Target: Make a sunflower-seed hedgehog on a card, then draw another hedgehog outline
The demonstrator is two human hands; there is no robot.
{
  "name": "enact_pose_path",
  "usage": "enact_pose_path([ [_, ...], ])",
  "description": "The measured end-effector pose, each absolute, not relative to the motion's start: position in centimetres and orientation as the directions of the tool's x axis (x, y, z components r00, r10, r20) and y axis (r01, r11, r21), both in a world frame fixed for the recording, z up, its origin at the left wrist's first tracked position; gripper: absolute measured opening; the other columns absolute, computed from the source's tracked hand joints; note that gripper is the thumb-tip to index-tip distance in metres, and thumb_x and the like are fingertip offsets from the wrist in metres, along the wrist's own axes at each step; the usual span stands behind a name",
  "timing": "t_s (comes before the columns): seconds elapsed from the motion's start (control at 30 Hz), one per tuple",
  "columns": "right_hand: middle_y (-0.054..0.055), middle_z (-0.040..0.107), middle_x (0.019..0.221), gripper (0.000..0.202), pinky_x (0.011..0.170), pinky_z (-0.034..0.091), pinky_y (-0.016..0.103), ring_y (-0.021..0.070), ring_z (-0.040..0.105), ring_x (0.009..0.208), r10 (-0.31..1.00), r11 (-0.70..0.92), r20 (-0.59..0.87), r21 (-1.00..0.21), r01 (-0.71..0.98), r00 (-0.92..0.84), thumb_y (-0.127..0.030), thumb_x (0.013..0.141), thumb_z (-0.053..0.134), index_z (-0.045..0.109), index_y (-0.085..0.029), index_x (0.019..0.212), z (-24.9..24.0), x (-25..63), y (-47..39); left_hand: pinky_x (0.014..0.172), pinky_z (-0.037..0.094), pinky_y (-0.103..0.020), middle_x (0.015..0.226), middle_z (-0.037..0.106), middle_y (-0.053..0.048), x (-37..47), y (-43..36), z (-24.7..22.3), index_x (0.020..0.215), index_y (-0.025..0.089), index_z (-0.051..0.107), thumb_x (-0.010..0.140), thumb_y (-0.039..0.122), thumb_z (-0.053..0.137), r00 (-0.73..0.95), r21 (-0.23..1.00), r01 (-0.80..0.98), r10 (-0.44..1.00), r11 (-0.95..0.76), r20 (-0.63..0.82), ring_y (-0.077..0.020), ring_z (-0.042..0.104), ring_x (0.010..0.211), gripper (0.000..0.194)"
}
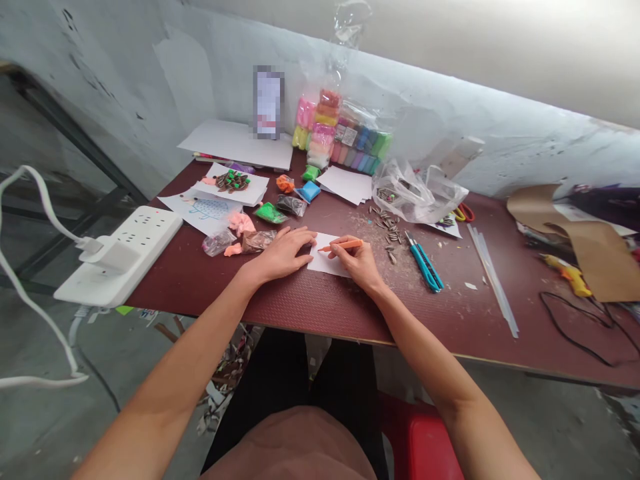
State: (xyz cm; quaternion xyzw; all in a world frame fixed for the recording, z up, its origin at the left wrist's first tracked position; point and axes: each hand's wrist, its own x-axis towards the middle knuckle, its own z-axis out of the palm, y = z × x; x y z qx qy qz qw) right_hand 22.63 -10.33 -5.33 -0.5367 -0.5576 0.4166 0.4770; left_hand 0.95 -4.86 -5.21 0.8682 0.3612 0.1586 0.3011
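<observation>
Lying toward the table's (pixel 280 307) left edge is pink clay (pixel 242 224). Left hand (pixel 287 252) rests flat, fingers extended, at the left edge of white paper (pixel 324 263) near the table's front edge. Right hand (pixel 361 263), apart from the left, pinches an orange pen (pixel 354 245), tip at the white paper. Rightward: striped seeds (pixel 391 235), teal cutter (pixel 424 263), clear sticks (pixel 493 280)

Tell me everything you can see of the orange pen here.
The orange pen is slim and looks like plastic. Gripped in the fingers of the right hand, which cover part of its middle, it slants low over the white sheet, its narrow end pointing toward the left hand. Whether its tip touches the sheet is too small to tell.
</observation>
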Motion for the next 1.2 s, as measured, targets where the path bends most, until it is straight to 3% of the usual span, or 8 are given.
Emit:
enact_pose_path([
  [0.2, 0.003, 0.070, 0.070, 0.037, 0.062, 0.044, 0.031, 0.0174, 0.060, 0.067, 0.995, 0.091, 0.097, -0.973, 0.212, 0.020, -0.058, 0.081, 0.076, 0.074, -0.021, 0.081, -5.56, 22.69, -10.16, 0.128, 0.020, -0.061, 0.153, 0.059, -0.008, 0.94, -4.79, -5.20, 0.119, 0.023, 0.065, 0.092, 0.028, 0.059, 0.692, 0.632, 0.530, 0.719, -0.565, 0.063, -0.0308, 0.041, 0.153, 0.028],
  [0.63, 0.003, 0.072, 0.071, 0.041, 0.067, 0.048, 0.032, 0.0181, 0.064, 0.069, 0.993, 0.104, 0.113, -0.967, 0.233, 0.027, -0.062, 0.080, 0.077, 0.074, -0.021, 0.082, -5.73, 22.75, -10.07, 0.128, 0.019, -0.060, 0.153, 0.059, -0.009, 1.03, -4.82, -5.36, 0.119, 0.023, 0.064, 0.093, 0.029, 0.059, 0.695, 0.621, 0.531, 0.716, -0.577, 0.071, -0.0305, 0.040, 0.153, 0.028],
  [1.2, 0.003, 0.070, 0.071, 0.036, 0.070, 0.049, 0.033, 0.0177, 0.063, 0.070, 0.993, 0.116, 0.115, -0.964, 0.240, -0.016, -0.056, 0.082, 0.076, 0.075, -0.020, 0.080, -5.38, 22.80, -9.91, 0.128, 0.019, -0.060, 0.153, 0.059, -0.009, 1.09, -4.84, -5.28, 0.120, 0.023, 0.064, 0.093, 0.029, 0.059, 0.692, 0.610, 0.546, 0.719, -0.574, 0.057, -0.0317, 0.039, 0.154, 0.028],
])
